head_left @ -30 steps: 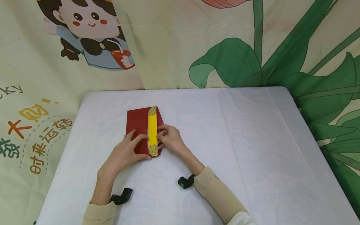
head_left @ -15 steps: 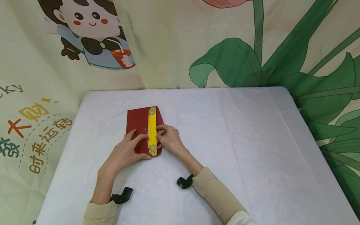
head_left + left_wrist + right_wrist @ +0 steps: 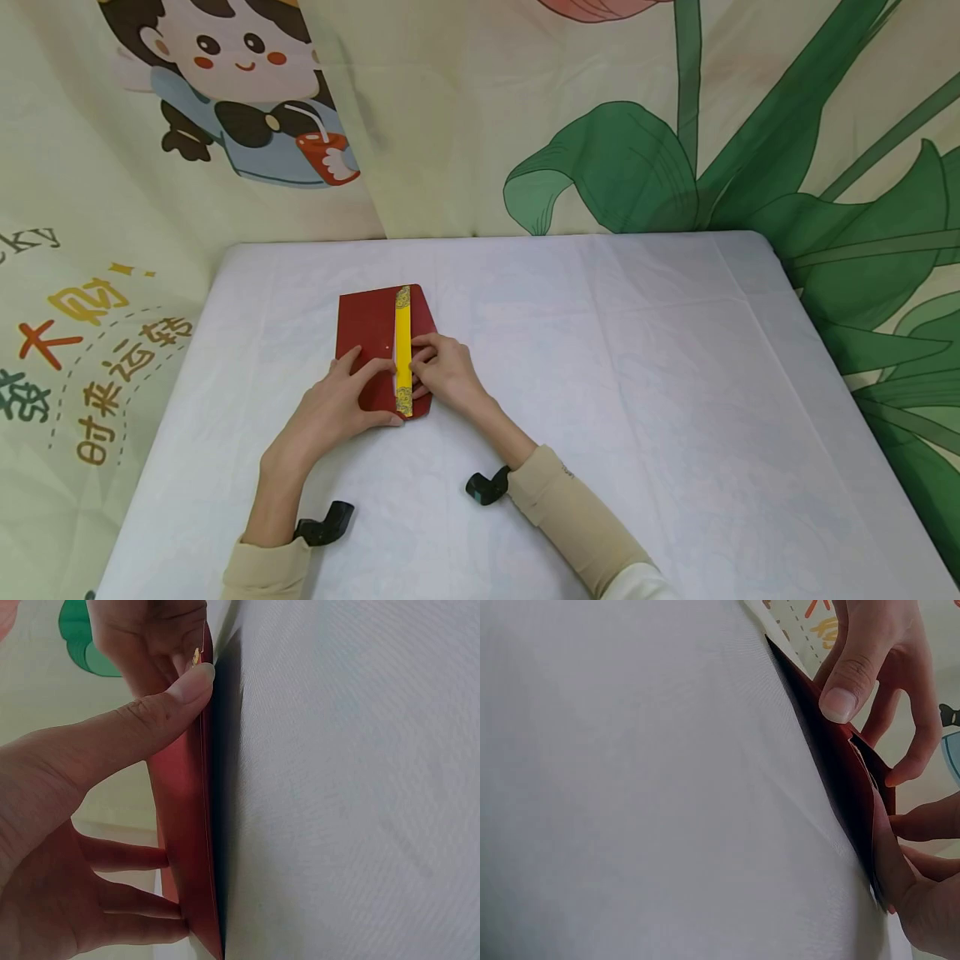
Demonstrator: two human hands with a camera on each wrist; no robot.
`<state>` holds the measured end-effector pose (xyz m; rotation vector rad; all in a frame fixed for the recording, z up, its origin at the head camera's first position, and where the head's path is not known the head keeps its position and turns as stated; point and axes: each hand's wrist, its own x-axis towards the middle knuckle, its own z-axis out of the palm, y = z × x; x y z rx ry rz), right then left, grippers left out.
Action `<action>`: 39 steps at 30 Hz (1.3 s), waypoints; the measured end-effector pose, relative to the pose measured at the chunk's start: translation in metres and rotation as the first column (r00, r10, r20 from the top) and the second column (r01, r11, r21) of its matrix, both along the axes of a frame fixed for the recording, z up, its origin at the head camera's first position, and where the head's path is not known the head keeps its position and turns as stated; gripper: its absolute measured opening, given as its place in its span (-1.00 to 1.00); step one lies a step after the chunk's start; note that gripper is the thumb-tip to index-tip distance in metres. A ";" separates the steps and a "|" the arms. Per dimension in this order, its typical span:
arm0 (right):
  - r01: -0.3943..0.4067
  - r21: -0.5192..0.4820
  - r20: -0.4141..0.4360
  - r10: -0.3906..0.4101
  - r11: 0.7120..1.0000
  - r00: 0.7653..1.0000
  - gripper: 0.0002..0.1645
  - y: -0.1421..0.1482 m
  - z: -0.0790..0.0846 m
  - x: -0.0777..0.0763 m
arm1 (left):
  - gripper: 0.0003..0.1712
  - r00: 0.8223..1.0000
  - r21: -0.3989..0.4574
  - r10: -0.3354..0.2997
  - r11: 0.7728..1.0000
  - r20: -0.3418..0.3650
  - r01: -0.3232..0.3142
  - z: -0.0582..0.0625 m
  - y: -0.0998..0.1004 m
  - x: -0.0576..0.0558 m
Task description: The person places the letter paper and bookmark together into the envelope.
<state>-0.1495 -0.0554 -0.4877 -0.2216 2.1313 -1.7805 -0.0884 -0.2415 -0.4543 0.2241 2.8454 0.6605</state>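
Observation:
A red envelope (image 3: 366,321) lies on the table in the head view, its tapered flap (image 3: 422,312) spread to the right. Out of its mouth shows a narrow strip of a yellow card (image 3: 403,329) with patterned gold ends; the rest is hidden inside. My left hand (image 3: 330,404) holds the envelope, thumb at the near edge and bent fingers on its face. In the left wrist view that thumb (image 3: 142,724) presses the envelope's edge. My right hand (image 3: 450,371) has curled fingers at the yellow card's right edge, above the flap. Its fingertips are partly hidden in the right wrist view.
White cloth covers the table (image 3: 637,375). A printed curtain (image 3: 442,125) hangs behind the far edge and down the left side. Black wrist cameras (image 3: 326,523) sit at both cuffs, close above the cloth.
My right hand has moved slightly left, and the yellow card has slid left into the envelope, so its visible strip is narrower. The left hand and the envelope have stayed in place.

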 end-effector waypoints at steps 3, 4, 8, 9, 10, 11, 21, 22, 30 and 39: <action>-0.003 0.002 -0.002 0.003 1.000 1.000 -0.58 -0.002 0.000 0.000 | -0.17 1.000 0.002 -0.003 1.000 -0.003 0.003 0.000 -0.001 0.000; -0.004 0.003 -0.005 0.004 1.000 1.000 -0.58 -0.003 -0.001 0.000 | -0.17 1.000 0.002 -0.004 1.000 -0.003 0.004 0.000 -0.001 0.000; -0.007 0.008 -0.019 0.007 1.000 1.000 -0.58 -0.005 0.000 0.000 | -0.17 1.000 0.003 -0.008 1.000 -0.006 0.008 0.000 -0.001 0.001; -0.008 0.013 -0.022 0.009 1.000 1.000 -0.58 -0.006 0.000 0.000 | -0.16 1.000 0.003 -0.007 1.000 -0.005 0.007 0.000 -0.001 0.001; -0.009 0.015 -0.024 0.009 1.000 1.000 -0.58 -0.006 0.000 0.000 | -0.16 1.000 0.002 -0.006 1.000 -0.002 0.006 -0.001 -0.001 0.000; -0.011 0.017 -0.024 0.011 1.000 1.000 -0.58 -0.007 0.000 0.000 | -0.16 1.000 0.002 -0.008 1.000 -0.003 0.008 -0.001 -0.001 0.000; -0.010 0.018 -0.023 0.010 1.000 1.000 -0.59 -0.013 -0.001 -0.001 | -0.16 1.000 -0.002 -0.010 1.000 0.002 0.010 -0.001 -0.002 0.001; -0.010 0.017 -0.021 0.011 1.000 1.000 -0.59 -0.013 0.000 -0.001 | -0.17 1.000 -0.002 -0.011 1.000 0.003 0.011 -0.001 -0.002 0.001; -0.016 0.013 -0.019 0.016 1.000 1.000 -0.59 -0.015 0.000 0.000 | -0.17 1.000 -0.003 -0.009 1.000 -0.004 0.009 -0.001 -0.002 0.000; -0.026 -0.025 -0.003 0.026 0.999 1.000 -0.58 -0.017 -0.001 -0.001 | -0.14 1.000 0.001 -0.013 1.000 0.006 0.013 -0.001 -0.003 0.000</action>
